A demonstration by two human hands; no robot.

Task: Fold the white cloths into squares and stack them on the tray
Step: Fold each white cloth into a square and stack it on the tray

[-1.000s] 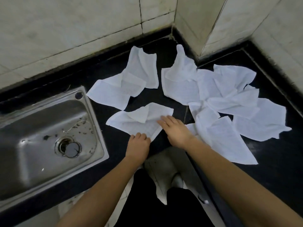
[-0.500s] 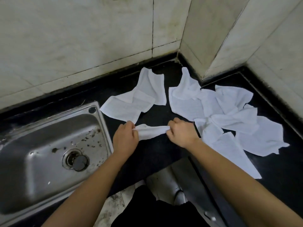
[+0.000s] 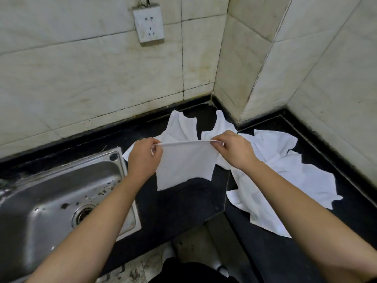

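My left hand [image 3: 144,158] & right hand [image 3: 232,152] each pinch a top corner of one white cloth [image 3: 185,166], hanging flat just over the counter [image 3: 183,203] near the other cloths [image 3: 285,172], so I think it's fold step 1: next bring the corners together evenly; no tray in view.

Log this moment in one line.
left hand pinches cloth corner | right hand pinches other corner | cloth hangs over counter
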